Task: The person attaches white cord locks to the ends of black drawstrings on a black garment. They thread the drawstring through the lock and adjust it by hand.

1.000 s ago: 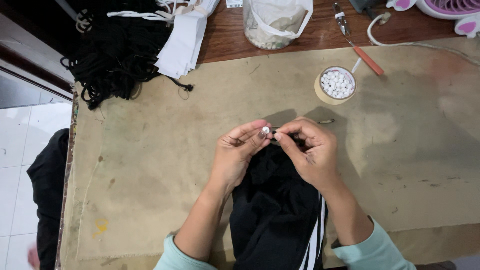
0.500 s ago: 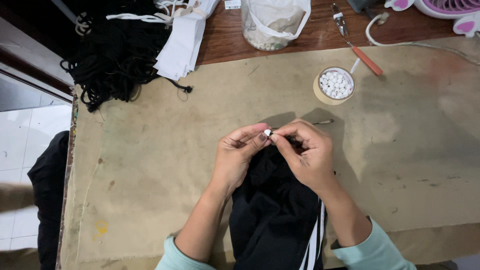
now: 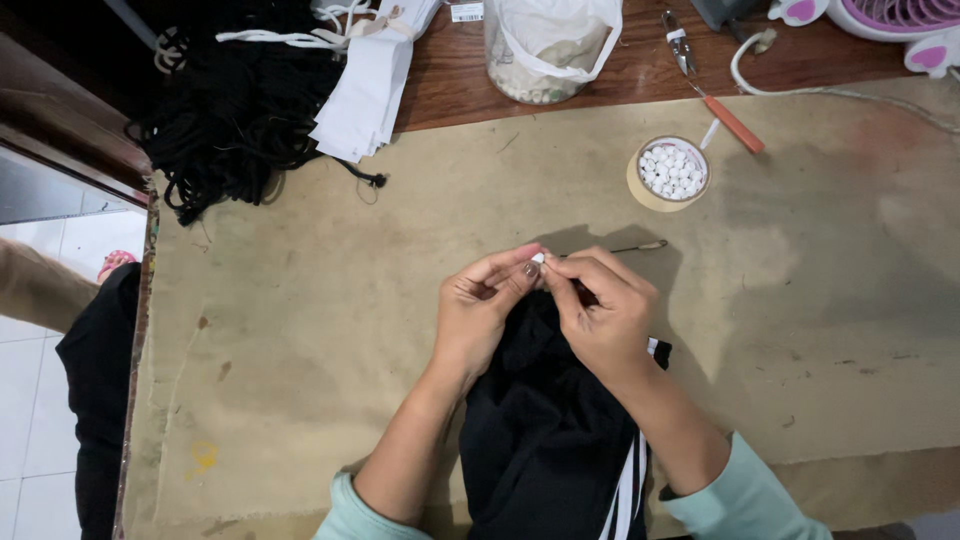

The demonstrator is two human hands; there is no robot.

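A black garment (image 3: 545,430) with white stripes lies on the tan work table (image 3: 300,300) in front of me, bunched up under both hands. My left hand (image 3: 480,310) pinches a small white bead-like piece (image 3: 538,258) between thumb and fingertips at the garment's top edge. My right hand (image 3: 600,310) meets it from the right, fingers closed on the same spot of the garment, with a thin metal tool (image 3: 640,246) sticking out to the right behind its fingers.
A round tape roll holding several white beads (image 3: 672,172) sits beyond my hands. A plastic bag in a jar (image 3: 548,45), an orange-handled tool (image 3: 715,85), a black cord pile (image 3: 230,110), white strips (image 3: 370,80) and a white cable (image 3: 830,92) lie along the far edge.
Both hands stay together at the garment's top edge; the fingers shift slightly around the white piece. A person's foot and leg have appeared on the floor at the left.
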